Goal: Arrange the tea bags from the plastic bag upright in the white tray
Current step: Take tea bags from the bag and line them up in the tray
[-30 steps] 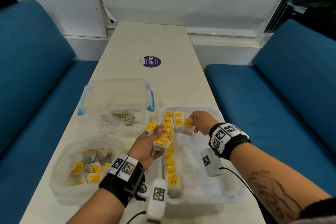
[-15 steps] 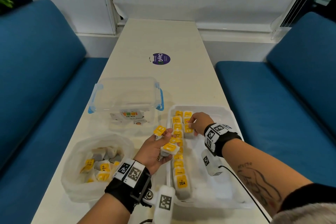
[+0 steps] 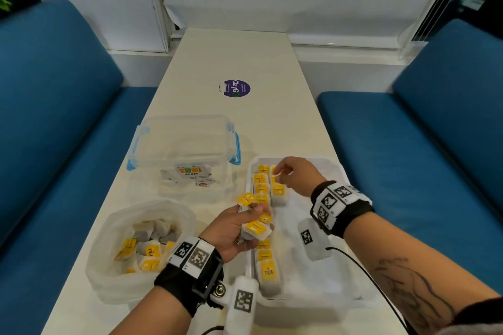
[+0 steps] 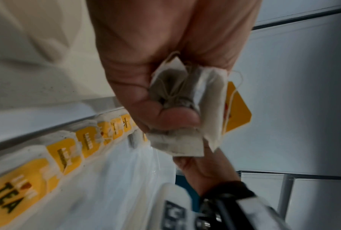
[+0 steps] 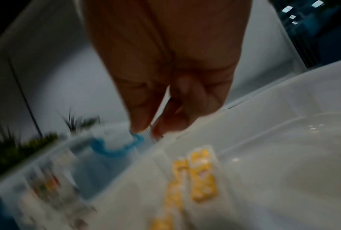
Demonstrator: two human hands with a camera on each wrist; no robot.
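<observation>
The white tray (image 3: 341, 174) lies at the right of the table, with a row of upright yellow-tagged tea bags (image 3: 268, 272) along its left wall and a short second row (image 3: 278, 193) at the far end. My left hand (image 3: 245, 226) hovers over the tray's left edge and grips several tea bags (image 3: 255, 229); in the left wrist view the held tea bags (image 4: 185, 96) sit bunched in my left hand (image 4: 165, 109) above the row of tea bags (image 4: 67, 155). My right hand (image 3: 280, 174) hangs over the tray's far end, thumb and forefinger close together. The right wrist view of my right hand (image 5: 148, 129) is too blurred to show whether it pinches anything.
The open plastic bag (image 3: 109, 275) with more tea bags (image 3: 151, 251) sits near the table's front left. A clear lidded box (image 3: 185, 149) with blue latches stands behind it, left of the tray. A purple sticker (image 3: 236, 88) marks the table's middle. Blue sofas flank both sides.
My right hand has lifted off the second-row tea bag and moved slightly toward the tray's far end. The left hand still holds its bunch of tea bags in about the same place.
</observation>
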